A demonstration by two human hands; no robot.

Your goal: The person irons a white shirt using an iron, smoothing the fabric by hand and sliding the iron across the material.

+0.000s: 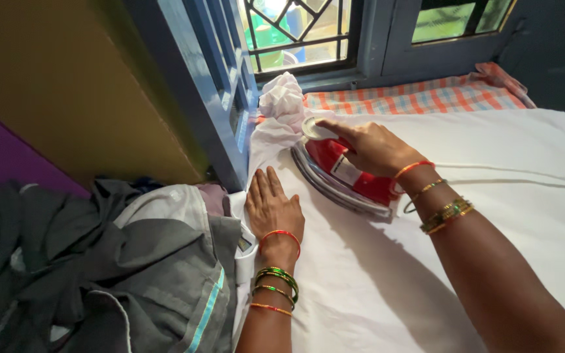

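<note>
My right hand (371, 147) grips the handle of a red electric iron (341, 175), which rests flat on a white cloth (387, 274) spread over the surface. My left hand (271, 206) lies palm down, fingers together, on the left edge of the same cloth, just left of the iron. Both wrists wear coloured bangles. A bunched end of the white cloth (281, 104) rises beyond the iron's tip, near the window.
A pile of grey and white garments (119, 268) lies at the left. A checked orange and blue cloth (420, 95) covers the far edge under the blue window frame (230, 85). The iron's white cord (518, 173) runs right across the cloth.
</note>
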